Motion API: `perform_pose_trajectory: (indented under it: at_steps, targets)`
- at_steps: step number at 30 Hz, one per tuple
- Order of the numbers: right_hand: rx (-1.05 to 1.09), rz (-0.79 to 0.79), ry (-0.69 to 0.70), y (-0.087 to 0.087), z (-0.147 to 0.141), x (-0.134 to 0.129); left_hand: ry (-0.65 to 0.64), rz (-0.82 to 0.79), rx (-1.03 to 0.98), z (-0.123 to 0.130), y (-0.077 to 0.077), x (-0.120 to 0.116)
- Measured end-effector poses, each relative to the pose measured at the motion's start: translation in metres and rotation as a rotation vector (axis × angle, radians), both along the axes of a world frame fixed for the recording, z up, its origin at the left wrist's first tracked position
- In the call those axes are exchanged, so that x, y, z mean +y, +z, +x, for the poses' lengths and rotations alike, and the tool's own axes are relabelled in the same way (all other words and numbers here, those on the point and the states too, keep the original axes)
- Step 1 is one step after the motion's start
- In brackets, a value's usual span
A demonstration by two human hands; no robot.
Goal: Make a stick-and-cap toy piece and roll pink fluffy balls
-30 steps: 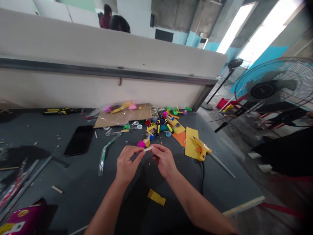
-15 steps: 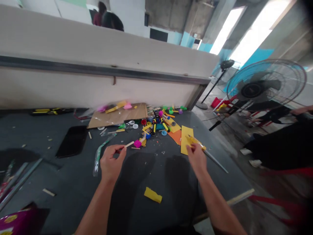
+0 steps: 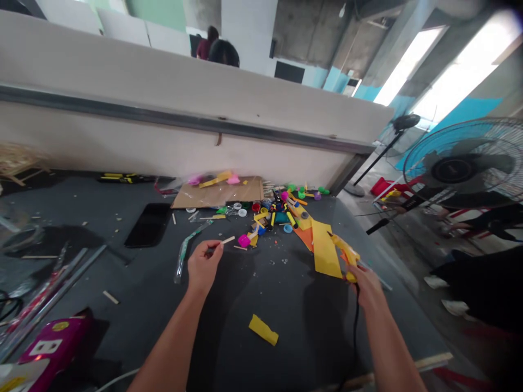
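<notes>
Here, a person's left hand (image 3: 204, 267) pinches a short wooden stick (image 3: 227, 240) near a magenta piece (image 3: 244, 240) over a dark tabletop (image 3: 229, 326), while the right hand (image 3: 366, 283) grips the handle of a yellow glue gun (image 3: 346, 250) near a yellow sheet (image 3: 324, 255).

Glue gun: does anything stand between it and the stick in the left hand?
Nothing upright shows between glue gun and stick; low things lie there, like the pink piece near the stick and the yellow sheet by the gun.

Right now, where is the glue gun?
In the head view, the glue gun is at right, in the right hand, near the yellow paper.
</notes>
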State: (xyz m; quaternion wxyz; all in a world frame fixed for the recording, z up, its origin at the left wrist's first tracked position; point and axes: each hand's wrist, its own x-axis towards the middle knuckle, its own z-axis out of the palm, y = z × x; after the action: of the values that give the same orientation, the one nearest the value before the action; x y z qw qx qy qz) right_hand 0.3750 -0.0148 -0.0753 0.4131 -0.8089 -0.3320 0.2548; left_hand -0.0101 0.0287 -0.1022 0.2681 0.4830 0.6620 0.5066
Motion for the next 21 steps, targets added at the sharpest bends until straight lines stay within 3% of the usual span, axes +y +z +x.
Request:
perform_pose_trajectory:
  at_steps: [2, 4, 6, 8, 12, 15, 18, 21]
  targets:
    - [0.176, 0.047, 0.063, 0.012, -0.011, -0.01, -0.011, 0.005, -0.032, 0.002, 0.0, 0.002]
    - [0.602, 0.18, 0.178, 0.024, -0.027, -0.016, -0.019, 0.013, -0.045, 0.004, 0.001, 0.003]
    - [0.919, 0.244, 0.305, 0.035, -0.044, -0.013, -0.027, 0.021, -0.041, 0.007, 0.001, 0.004]
    - [1.087, 0.263, 0.431, 0.042, -0.063, -0.002, -0.037, 0.019, -0.031, 0.008, 0.001, 0.003]
    - [1.229, 0.259, 0.718, 0.043, -0.102, 0.03, -0.042, 0.013, 0.002, 0.009, -0.001, 0.001]
    - [1.221, 0.225, 0.851, 0.035, -0.129, 0.048, -0.043, 0.027, 0.011, 0.006, -0.004, 0.001]
    - [1.228, 0.178, 0.895, 0.018, -0.143, 0.055, 0.008, 0.039, -0.024, 0.003, -0.008, 0.002]
    - [1.286, 0.156, 0.833, -0.003, -0.145, 0.057, 0.048, 0.054, -0.104, 0.009, -0.007, 0.004]
